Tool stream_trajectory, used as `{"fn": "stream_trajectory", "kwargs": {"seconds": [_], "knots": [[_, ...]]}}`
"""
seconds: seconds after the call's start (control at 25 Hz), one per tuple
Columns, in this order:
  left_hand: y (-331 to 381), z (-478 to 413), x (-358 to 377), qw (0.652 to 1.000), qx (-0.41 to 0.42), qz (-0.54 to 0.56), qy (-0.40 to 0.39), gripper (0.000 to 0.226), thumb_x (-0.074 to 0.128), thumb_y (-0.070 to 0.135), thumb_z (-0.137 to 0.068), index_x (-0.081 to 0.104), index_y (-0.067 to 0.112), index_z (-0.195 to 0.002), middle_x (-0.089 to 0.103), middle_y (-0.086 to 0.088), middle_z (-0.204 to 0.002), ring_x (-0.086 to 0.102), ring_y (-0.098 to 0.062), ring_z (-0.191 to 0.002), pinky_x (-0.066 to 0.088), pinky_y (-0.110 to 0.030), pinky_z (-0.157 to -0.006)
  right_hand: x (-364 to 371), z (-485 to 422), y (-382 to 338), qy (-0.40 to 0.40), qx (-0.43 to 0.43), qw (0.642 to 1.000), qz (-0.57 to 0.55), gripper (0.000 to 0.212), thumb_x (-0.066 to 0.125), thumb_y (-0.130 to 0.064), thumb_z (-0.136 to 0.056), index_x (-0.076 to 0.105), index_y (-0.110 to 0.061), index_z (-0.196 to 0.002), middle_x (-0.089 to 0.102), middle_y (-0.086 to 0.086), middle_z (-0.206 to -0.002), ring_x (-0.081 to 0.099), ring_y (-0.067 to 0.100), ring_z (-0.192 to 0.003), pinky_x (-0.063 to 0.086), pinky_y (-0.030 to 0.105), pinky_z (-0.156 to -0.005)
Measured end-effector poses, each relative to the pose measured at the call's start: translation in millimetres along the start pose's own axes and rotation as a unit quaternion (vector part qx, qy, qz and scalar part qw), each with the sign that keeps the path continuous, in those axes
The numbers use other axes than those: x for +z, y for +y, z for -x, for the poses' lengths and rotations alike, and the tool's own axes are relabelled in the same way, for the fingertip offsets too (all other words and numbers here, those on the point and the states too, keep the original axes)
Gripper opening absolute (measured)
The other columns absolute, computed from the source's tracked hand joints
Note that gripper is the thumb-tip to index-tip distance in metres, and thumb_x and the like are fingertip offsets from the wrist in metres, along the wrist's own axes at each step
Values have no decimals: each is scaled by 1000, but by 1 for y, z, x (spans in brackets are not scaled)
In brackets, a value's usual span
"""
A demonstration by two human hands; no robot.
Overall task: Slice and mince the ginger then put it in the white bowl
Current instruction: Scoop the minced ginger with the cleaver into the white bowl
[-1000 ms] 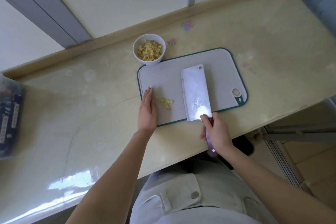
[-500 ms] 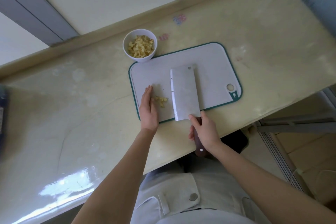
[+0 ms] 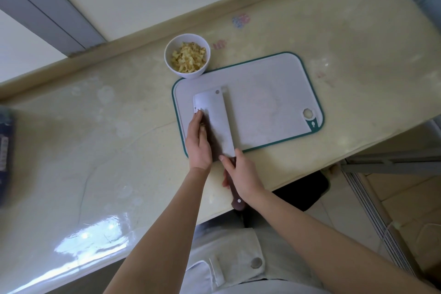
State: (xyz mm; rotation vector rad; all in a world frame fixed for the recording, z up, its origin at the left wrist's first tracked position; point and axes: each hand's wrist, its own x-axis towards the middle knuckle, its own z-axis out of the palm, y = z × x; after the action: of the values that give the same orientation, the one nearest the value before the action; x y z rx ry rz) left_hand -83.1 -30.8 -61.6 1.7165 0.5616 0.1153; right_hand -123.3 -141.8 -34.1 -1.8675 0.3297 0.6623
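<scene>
Right hand (image 3: 243, 174) grips cleaver (image 3: 214, 122); left hand (image 3: 198, 143) flat beside it — white bowl (image 3: 188, 74) of ginger (image 3: 188, 59) beyond.

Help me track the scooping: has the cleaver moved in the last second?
Yes. The cleaver slid left across the cutting board, from mid-board to beside the left hand.

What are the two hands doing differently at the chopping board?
The left hand lies straight-fingered over the cutting board, beside the blade of the cleaver; the right hand curls round the cleaver's handle, off the board's near edge. Both sit at the cleaver.
</scene>
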Motion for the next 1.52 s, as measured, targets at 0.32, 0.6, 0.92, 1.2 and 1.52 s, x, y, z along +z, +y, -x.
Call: {"fn": "stream_trajectory", "kwargs": {"seconds": [0.32,0.6,0.92,1.2,1.52], "knots": [[3,2,3,1000,6,3,-5,42,35,3,-96,44,11,-137,44,11,-135,38,-3,-129,25,-10,-107,-5,5,-6,-10,-11,1000,-25,25,52,-23,-97,39,-18,-76,52,3,-51,53,19,-40,44,29,-45],[37,-11,15,997,69,-18,-31,40,35,-1,-97,46,9,-135,46,9,-130,40,4,-120,28,-2,-98,-18,2,-25,30,-35,997,-63,31,53,-22,-97,36,-16,-72,55,10,-51,52,16,-38,43,22,-45],[87,-70,21,989,135,-46,-40,32,36,-2,-96,53,3,-123,50,5,-118,46,-7,-111,30,1,-91,-30,-32,-81,54,-72,988,-121,27,55,-19,-96,40,-8,-76,55,14,-57,52,23,-38,42,23,-41],[108,-119,21,983,164,-85,-25,30,39,-2,-95,56,2,-119,53,4,-112,46,-5,-102,29,2,-86,-24,-64,-120,62,-85,985,-134,22,54,-21,-96,50,1,-92,57,15,-63,56,24,-41,43,23,-40],[107,-165,15,980,152,-126,-11,22,49,-4,-91,69,-1,-100,62,-11,-117,54,-18,-115,35,-7,-98,-13,-102,-147,62,-61,980,-179,20,55,-20,-95,50,-2,-88,56,11,-59,54,21,-39,46,26,-41]]}}
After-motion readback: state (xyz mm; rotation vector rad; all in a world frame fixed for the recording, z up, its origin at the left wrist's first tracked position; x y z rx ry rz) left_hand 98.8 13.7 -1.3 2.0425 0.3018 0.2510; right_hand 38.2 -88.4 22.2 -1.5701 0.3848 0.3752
